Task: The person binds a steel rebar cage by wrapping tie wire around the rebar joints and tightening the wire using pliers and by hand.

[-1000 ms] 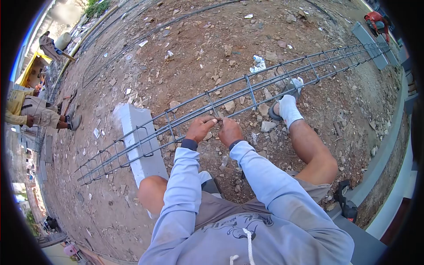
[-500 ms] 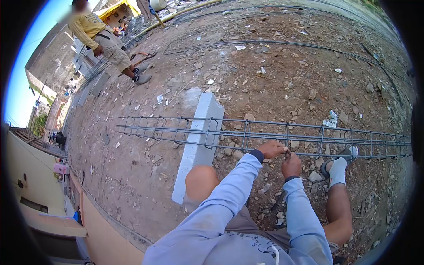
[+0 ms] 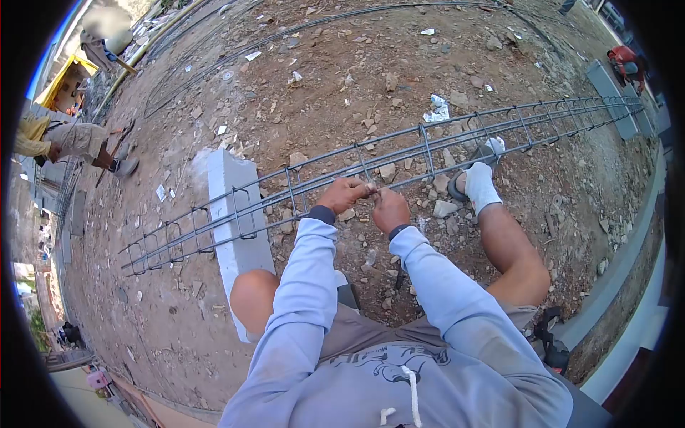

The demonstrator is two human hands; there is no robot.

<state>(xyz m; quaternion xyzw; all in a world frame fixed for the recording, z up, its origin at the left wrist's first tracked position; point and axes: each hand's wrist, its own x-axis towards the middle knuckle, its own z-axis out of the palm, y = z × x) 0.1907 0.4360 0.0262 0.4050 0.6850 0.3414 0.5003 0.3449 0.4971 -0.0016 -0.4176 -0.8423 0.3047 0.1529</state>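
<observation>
Two hands met at the long metal bar cage

The left hand (image 3: 347,194) and the right hand (image 3: 391,210) were close together at the near side of the bar cage (image 3: 427,151), by one of its hoops. The left thumb and fingers were pinched together. The right fingers were curled in tight, their tips by the left ones. Whatever they pinched was too small to tell.

The bar cage lay across the pale block (image 3: 227,170), with one end poking out past the block's left edge. Its other end lay over the far block (image 3: 603,80), near a person in red (image 3: 625,63). The wearer's foot in a white sock (image 3: 480,187) was on the near side of the bar cage, to the right of the hands. A white scrap (image 3: 437,109) lay on the stony dirt (image 3: 321,93) just beyond it. A person in yellow (image 3: 34,135) was off to the left.
</observation>
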